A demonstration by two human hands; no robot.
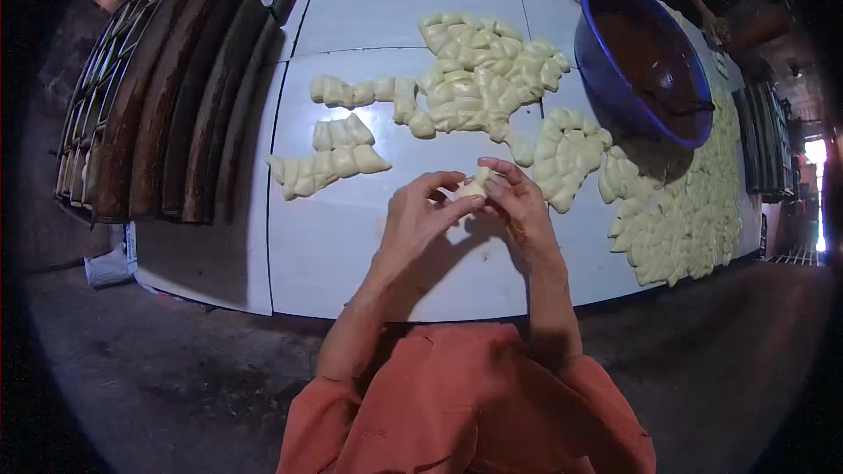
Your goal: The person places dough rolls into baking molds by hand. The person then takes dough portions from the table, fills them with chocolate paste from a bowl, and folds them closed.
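Both my hands meet over the near middle of the white table, pinching one small piece of pale dough point(475, 185) between the fingertips. My left hand point(423, 213) grips it from the left, thumb along its near side. My right hand point(522, 208) closes on it from the right, fingers curled partly over the piece. Just beyond lies a large cluster of shaped dough pieces point(474, 79), pressed side by side. A shorter row of dough pieces point(329, 167) rests to the left, and another group point(566, 158) sits right of my right hand.
A deep blue basin point(593, 53) of brown liquid stands at the far right, a dark handle-like thing in it. Many dough pieces point(685, 219) cover the table's right end. Long dark trays point(167, 96) are stacked on the left. The white table point(320, 250) has visible seams.
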